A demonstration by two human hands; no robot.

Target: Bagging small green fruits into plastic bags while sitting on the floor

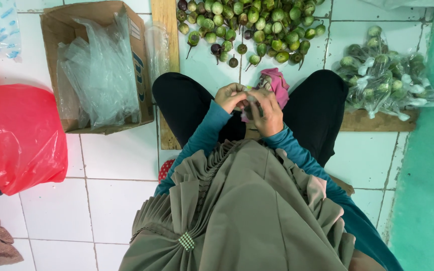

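— What have you got there?

— My left hand [231,97] and right hand [265,113] are closed together over my lap around a small clear bag [251,104]; what is inside it I can't tell.

— And around you?

— A pink cloth [277,83] just beyond my hands, loose green fruits [249,25] heaped on the floor [116,155] ahead, filled bags [385,75] to my right, a cardboard box [99,65] of plastic bags to my left.
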